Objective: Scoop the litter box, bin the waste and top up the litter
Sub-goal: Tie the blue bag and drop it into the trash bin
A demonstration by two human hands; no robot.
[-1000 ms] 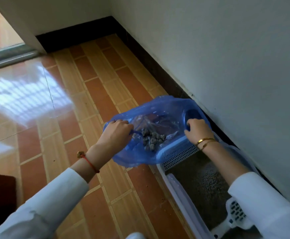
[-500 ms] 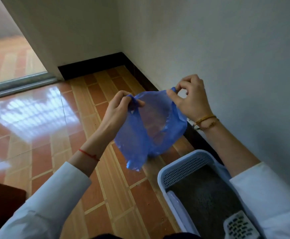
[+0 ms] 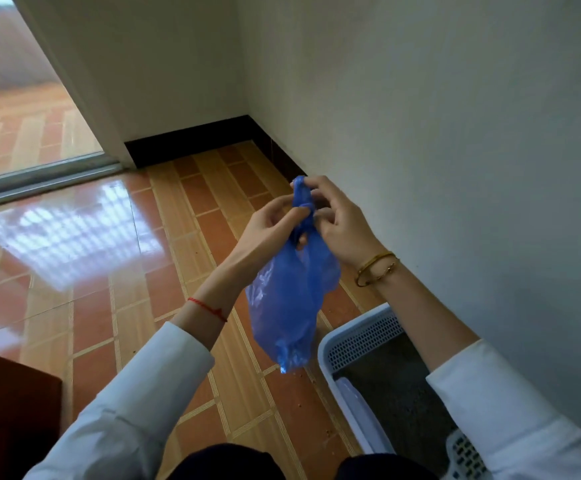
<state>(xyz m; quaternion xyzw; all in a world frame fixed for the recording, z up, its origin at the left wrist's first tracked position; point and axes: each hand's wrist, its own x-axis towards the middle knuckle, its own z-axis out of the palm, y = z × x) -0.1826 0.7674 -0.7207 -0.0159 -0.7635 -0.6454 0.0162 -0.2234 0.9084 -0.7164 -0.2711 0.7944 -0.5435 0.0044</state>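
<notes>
Blue plastic bag (image 3: 289,306) — handles pinched by left hand (image 3: 268,233) and right hand (image 3: 341,223)

1. Sleeves (image 3: 136,403): long, white or very pale, plain cloth, pushed up short of both wrists.
2. Left wrist: thin red cord bracelet (image 3: 207,309).
3. Right wrist: two slim gold bangles (image 3: 376,269), worn together.
4. Lower garment (image 3: 226,462): dark, seen at the bottom edge.

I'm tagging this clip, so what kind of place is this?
Likely a corner of a home: tiled floor, white walls with dark skirting, a litter box against the wall.
</notes>
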